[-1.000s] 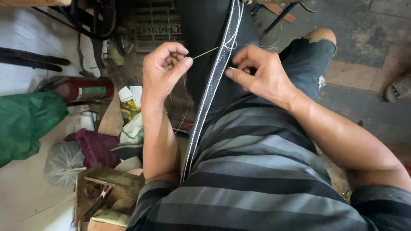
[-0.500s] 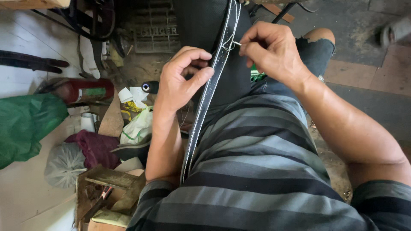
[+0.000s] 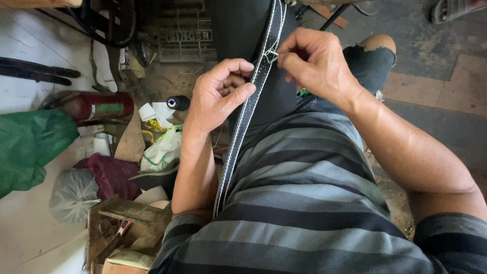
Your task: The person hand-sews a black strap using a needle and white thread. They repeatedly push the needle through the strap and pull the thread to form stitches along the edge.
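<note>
A long black strap [image 3: 247, 109] with white stitching along both edges runs from my lap up over a black textured piece [image 3: 243, 25]. My left hand [image 3: 219, 94] grips the strap from the left, thumb pressed across its front. My right hand [image 3: 314, 63] is higher up on the right, fingertips pinched on a pale thread [image 3: 270, 55] at the strap's edge. Whether a needle is between those fingers is too small to tell. My grey and black striped shirt [image 3: 304, 203] fills the lower part of the view.
Clutter lies on the floor at left: a red cylinder [image 3: 99, 105], a green bag [image 3: 30, 147], a dark thread spool [image 3: 177, 103], white plastic bags [image 3: 161, 149], maroon cloth [image 3: 109, 175] and a wooden box [image 3: 127, 223]. A sandal [image 3: 454, 9] shows at top right.
My left hand has moved from holding the thread taut to gripping the strap. My right hand has risen up the strap and now pinches the thread at its edge.
</note>
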